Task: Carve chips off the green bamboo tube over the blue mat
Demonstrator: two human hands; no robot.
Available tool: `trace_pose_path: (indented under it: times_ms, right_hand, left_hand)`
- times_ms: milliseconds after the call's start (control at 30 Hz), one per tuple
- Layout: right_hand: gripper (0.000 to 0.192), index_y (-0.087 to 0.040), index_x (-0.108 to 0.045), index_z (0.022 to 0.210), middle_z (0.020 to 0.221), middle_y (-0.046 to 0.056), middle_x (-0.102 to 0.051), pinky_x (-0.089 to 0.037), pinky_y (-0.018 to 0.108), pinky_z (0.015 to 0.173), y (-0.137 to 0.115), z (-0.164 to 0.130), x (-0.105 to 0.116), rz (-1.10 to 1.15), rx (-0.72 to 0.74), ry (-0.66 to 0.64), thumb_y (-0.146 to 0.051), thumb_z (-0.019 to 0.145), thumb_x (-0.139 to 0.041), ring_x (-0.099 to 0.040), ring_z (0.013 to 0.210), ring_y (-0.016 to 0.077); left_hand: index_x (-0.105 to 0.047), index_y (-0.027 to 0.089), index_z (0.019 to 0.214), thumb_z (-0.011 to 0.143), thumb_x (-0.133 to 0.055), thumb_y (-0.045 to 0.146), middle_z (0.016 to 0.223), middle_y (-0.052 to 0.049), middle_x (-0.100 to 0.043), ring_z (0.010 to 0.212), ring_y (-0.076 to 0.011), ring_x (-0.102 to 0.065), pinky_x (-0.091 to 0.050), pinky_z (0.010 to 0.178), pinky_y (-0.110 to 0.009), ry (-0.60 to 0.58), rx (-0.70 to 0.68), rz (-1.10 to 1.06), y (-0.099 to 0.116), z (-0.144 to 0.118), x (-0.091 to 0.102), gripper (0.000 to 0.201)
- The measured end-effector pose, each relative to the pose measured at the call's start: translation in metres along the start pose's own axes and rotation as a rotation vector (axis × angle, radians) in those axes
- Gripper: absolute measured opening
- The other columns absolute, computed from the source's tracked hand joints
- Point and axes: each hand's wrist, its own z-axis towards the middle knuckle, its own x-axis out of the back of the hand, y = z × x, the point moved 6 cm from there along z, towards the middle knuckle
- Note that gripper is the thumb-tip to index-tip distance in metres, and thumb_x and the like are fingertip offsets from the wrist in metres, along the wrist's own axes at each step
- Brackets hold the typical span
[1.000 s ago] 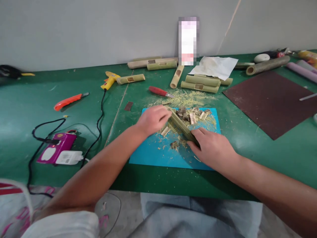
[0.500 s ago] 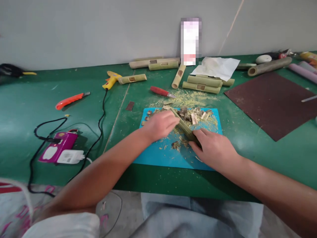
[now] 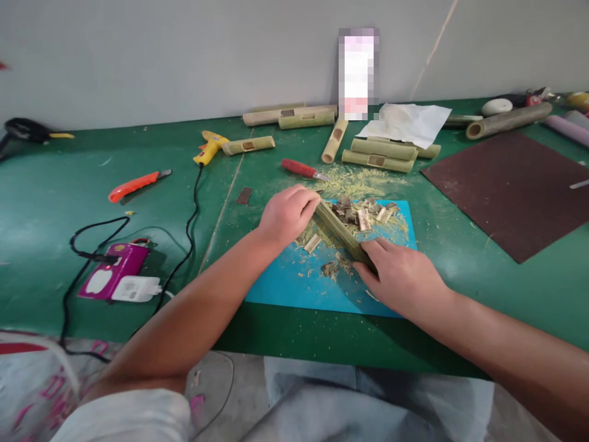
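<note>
Oddly, both the left hand [image 3: 286, 215] and right hand [image 3: 401, 277] grip, partly hiding, one bamboo stick [image 3: 339, 231]

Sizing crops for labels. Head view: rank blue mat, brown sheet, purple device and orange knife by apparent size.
1. Brown sheet, cut off at the frame edge.
2. Blue mat, partly covered by both hands; close to the sheet, so unsure.
3. Purple device.
4. Orange knife.

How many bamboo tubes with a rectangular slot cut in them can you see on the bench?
5 slotted bamboo tubes: one beside the yellow glue gun at, two by the wall, one angled, one under the paper. Others may have slots turned away.
</note>
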Motion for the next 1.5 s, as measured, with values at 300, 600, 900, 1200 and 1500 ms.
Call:
trace_pose_path:
  times_ms: [300,600,900,1200,1500]
  right_hand:
    - [0.024,-0.016,-0.063,0.097,0.091,0.006,-0.067,-0.019,0.032,0.055,-0.001,0.001,0.001,0.006,-0.01,-0.022,-0.034,0.096,-0.047,-0.059,0.069,0.0178]
    - [0.025,-0.016,-0.062,0.097,0.092,0.006,-0.067,-0.021,0.033,0.055,-0.002,0.002,0.001,0.001,-0.015,-0.015,-0.035,0.097,-0.046,-0.06,0.072,0.0182]
    - [0.024,-0.016,-0.062,0.098,0.093,0.007,-0.067,-0.02,0.032,0.054,-0.002,0.001,0.003,-0.001,-0.022,-0.033,-0.034,0.097,-0.046,-0.061,0.071,0.0177]
    - [0.024,-0.016,-0.062,0.099,0.095,0.006,-0.068,-0.022,0.032,0.055,-0.002,0.001,-0.001,0.005,-0.004,-0.04,-0.034,0.097,-0.046,-0.061,0.072,0.0185]
    - [0.023,-0.017,-0.062,0.098,0.094,0.006,-0.068,-0.023,0.032,0.054,-0.001,0.001,0.002,0.001,-0.017,-0.031,-0.034,0.096,-0.046,-0.062,0.072,0.0179]
  left_hand:
    - [-0.07,0.014,0.089,0.097,-0.054,0.024,0.083,-0.007,-0.068,0.077,-0.0161,-0.065,-0.054,0.072,-0.028,-0.07,-0.034,-0.035,0.009,-0.005,-0.008,0.021]
    - [-0.07,0.012,0.087,0.099,-0.049,0.024,0.079,-0.008,-0.066,0.074,-0.0165,-0.063,-0.051,0.071,-0.028,-0.08,-0.132,0.058,0.018,-0.005,-0.01,0.027]
    - [-0.07,0.016,0.085,0.097,-0.051,0.025,0.08,-0.006,-0.069,0.077,-0.0159,-0.064,-0.052,0.074,-0.028,-0.087,-0.012,-0.03,0.014,-0.004,-0.007,0.024]
    - [-0.069,0.014,0.08,0.084,-0.066,0.026,0.069,-0.004,-0.071,0.051,-0.0083,-0.059,-0.044,0.045,-0.019,0.133,0.838,-0.88,-0.018,-0.014,-0.006,0.012]
    - [-0.066,0.015,0.092,0.087,-0.063,0.026,0.077,-0.006,-0.074,0.053,-0.0105,-0.064,-0.046,0.045,-0.02,0.047,0.79,-0.833,-0.019,-0.018,-0.012,0.013]
